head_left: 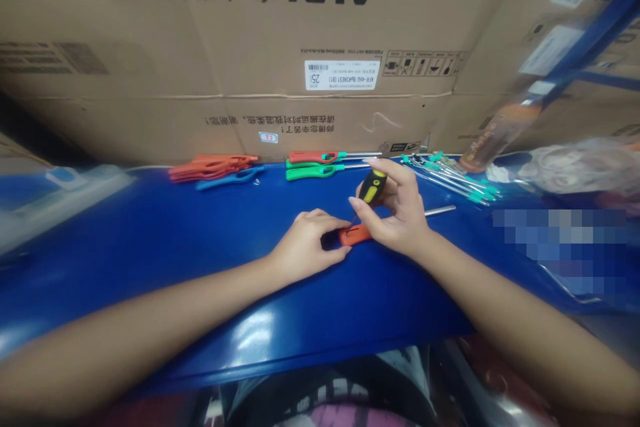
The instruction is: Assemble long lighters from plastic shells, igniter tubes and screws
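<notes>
A red-orange long-nosed lighter (356, 235) lies on the blue table, its metal tube pointing right past my hand. My left hand (311, 245) grips its near end between thumb and fingers. In my right hand (400, 210) is a small black-and-yellow screwdriver (373, 187), tilted, with its thin shaft reaching down to the lighter's end. Whether the tip sits in a screw is too small to tell. My right palm covers the middle of the lighter.
Behind are orange lighter casings (213, 165), a blue casing (230, 178), and red and green lighters (315, 172). Several metal tubes with green ends (450, 177) lie back right, by an orange bottle (500, 133) and a plastic bag (585, 167). A cardboard wall (240, 73) borders the table (210, 233).
</notes>
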Motion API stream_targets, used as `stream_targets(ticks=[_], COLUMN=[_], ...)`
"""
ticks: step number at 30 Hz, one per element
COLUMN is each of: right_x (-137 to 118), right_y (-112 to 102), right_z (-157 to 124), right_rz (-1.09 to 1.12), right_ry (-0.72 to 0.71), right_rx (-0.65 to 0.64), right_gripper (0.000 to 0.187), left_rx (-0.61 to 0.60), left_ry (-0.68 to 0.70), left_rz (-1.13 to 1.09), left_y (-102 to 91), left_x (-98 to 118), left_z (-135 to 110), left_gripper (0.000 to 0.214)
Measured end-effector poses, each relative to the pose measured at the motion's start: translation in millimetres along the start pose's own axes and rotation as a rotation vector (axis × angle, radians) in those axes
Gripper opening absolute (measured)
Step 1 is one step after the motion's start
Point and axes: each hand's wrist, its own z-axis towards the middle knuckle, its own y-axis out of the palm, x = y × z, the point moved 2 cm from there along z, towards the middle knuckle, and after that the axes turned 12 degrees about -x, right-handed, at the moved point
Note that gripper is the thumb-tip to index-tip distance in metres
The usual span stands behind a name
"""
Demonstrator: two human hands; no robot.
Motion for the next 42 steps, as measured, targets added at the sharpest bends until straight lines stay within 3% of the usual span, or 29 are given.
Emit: stream_targets(ticks=[6, 13, 18, 23, 27, 29, 32, 34, 38, 42], right_x=[-3, 2, 4, -1, -1, 1, 0, -3, -8, -13], right_y=[-3, -7, -19, -30, -23, -23, -27, -28, -24, -25], right_z=[4, 7, 15, 18, 18, 17, 15, 15, 17, 18], right_rz=[0.091, -0.093, 0.133, -0.183, 0.014, 0.032, -0.204, -0.265, -0.034, -0.262], right_ry=[0.057, 0.050, 0.147, 0.018, 0.053, 0.078, -0.009, -0.032, 0.058, -0.059], right_rx=[-0.143, 0.000, -0.238, -0.130, -0.260, -0.176, 0.004, -0.005, -0.123, 0.044], right_gripper=[0.061, 0.052, 0.038, 0.041, 0.037, 0.036, 0.041, 0.033, 0.031, 0.021], left_rx=[-0.017, -0.006, -0.007, 0.001, -0.009, -0.014, -0.013, -0.010, -0.016, -0.025], left_ry=[0.021, 0.043, 0.046, 0.046, 0.046, 0.045, 0.046, 0.048, 0.044, 0.051], left_rz=[-0.010, -0.019, -0.034, -0.037, -0.033, -0.029, -0.026, -0.025, -0.020, -0.027], left_y=[1.3, 2.6, 4.1, 4.4, 3.5, 3.1, 3.0, 3.2, 3.1, 2.7], left_x=[-1, -3, -5, -7, -5, -4, -3, -3, -3, -1], left_z=[0, 1, 1, 0, 1, 0, 0, 0, 0, -1], left_gripper=[0.035, 0.038, 0.039, 0.039, 0.037, 0.036, 0.036, 0.036, 0.035, 0.037])
